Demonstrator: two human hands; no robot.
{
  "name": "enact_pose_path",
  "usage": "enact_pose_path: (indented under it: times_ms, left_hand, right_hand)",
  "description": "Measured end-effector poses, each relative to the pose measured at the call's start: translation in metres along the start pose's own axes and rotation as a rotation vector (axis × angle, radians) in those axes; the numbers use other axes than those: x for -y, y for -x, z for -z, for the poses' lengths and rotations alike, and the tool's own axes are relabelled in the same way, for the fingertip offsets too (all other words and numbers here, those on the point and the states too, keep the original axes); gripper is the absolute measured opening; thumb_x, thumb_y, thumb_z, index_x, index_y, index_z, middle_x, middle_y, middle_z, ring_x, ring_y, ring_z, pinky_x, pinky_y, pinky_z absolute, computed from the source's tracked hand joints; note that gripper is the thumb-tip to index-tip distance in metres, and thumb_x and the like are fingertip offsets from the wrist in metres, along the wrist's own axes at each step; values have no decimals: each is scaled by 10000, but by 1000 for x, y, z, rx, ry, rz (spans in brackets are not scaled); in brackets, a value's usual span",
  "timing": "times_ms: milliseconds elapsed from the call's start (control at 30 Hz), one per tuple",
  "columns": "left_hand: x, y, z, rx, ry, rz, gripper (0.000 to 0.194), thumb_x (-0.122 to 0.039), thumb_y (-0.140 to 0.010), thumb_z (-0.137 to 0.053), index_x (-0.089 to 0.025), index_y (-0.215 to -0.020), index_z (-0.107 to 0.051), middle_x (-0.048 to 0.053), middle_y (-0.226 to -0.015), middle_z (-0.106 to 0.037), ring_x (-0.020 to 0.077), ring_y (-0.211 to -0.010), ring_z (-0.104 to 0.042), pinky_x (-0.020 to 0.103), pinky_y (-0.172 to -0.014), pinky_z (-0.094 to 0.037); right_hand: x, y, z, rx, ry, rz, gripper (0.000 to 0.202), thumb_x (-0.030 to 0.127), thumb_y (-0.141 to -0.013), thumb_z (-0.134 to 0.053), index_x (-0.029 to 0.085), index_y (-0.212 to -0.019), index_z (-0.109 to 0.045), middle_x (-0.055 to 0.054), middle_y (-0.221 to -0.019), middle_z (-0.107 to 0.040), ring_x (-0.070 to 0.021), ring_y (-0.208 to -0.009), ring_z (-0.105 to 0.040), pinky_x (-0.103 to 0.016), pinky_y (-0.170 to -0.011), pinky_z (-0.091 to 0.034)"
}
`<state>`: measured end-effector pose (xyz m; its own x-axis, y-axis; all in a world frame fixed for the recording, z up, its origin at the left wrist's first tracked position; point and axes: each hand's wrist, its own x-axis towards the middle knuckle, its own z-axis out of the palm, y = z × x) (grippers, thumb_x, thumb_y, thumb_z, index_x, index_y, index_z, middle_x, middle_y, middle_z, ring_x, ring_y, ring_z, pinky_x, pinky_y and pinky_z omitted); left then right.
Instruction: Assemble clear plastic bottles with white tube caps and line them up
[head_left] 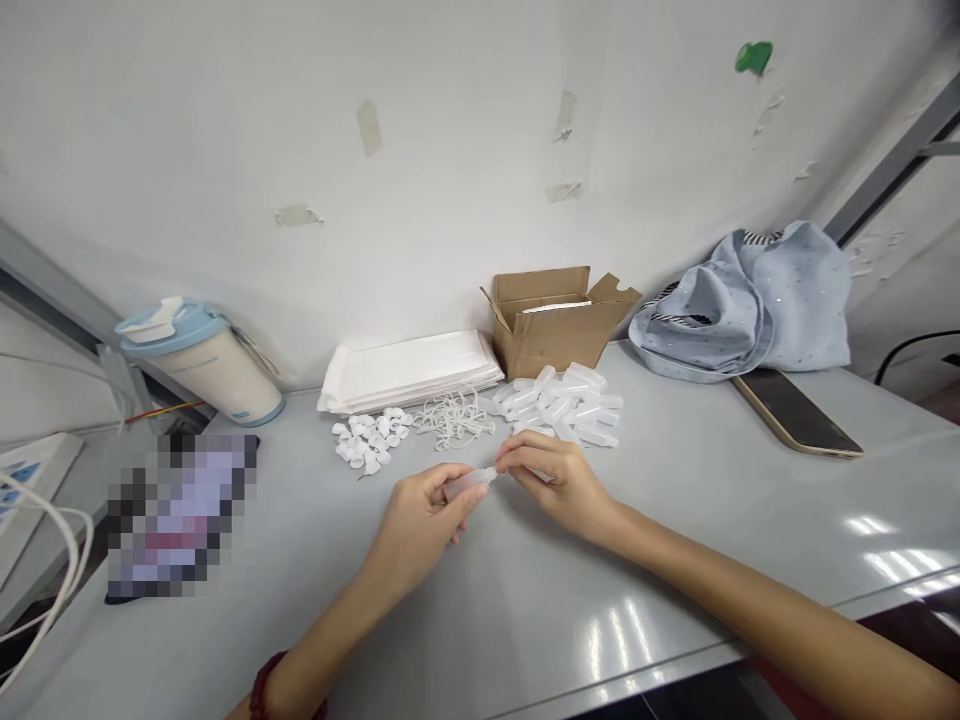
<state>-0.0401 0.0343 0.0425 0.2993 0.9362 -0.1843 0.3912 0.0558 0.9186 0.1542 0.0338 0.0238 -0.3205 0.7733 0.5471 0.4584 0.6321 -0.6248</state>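
My left hand is closed around a small translucent bottle, which lies tilted with its neck toward the right. At that neck, the fingertips of my right hand are pinched together; what they hold, if anything, is too small to make out. Behind my hands lie a pile of white caps, a tangle of thin whitish strings and a heap of translucent bottles.
Along the wall stand a cup, a stack of white packets and an open cardboard box. A blue cloth bag and a phone lie on the right. A pixelated item and white cables are at the left.
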Motion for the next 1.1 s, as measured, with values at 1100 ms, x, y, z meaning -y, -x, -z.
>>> enact_pose_path:
  times_ms: [1100]
  left_hand:
    - [7, 9, -22, -180, -154, -191, 221, -395, -823, -586, -179, -794, -621, -34, -559, -579, 127, -463, -557, 236, -475, -436]
  right_hand:
    - [26, 14, -5, -44, -163, -200, 327, 105, -847, -499, 208, -1115, -655, -90, -1111, -689, -195, -970, -673, -342, -795, -587]
